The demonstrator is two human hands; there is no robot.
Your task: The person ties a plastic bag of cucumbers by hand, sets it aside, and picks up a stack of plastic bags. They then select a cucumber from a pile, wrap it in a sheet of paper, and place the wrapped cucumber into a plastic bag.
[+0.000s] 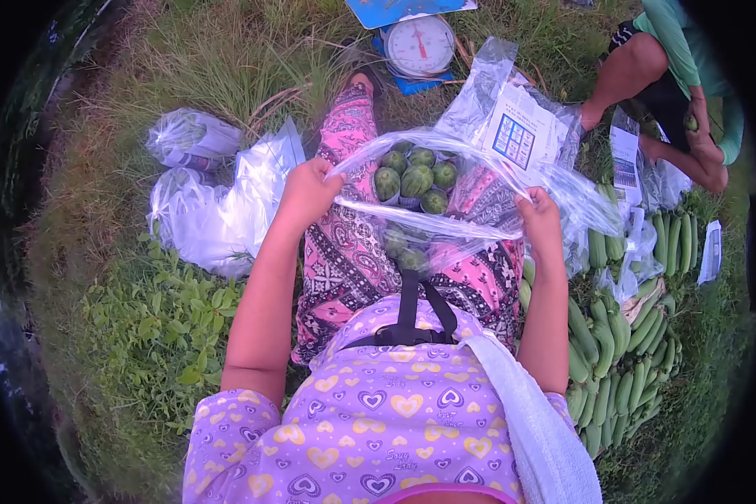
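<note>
Between my knees a clear plastic bag [479, 228] is stretched wide at its mouth. Inside it lie several round green vegetables [417, 180] with pale stripes, some seen only through the plastic. My left hand [312, 191] pinches the bag's rim on the left side. On the right side, my right hand [539, 215] grips the opposite part of the rim, with loose plastic trailing beyond it.
A dial scale [420, 47] stands ahead. White plastic bags [195, 220] lie at left, printed paper sheets [517, 134] ahead right. Rows of long green vegetables [617, 395] cover the grass at right. Another person [676, 76] crouches at upper right, a small green item in hand.
</note>
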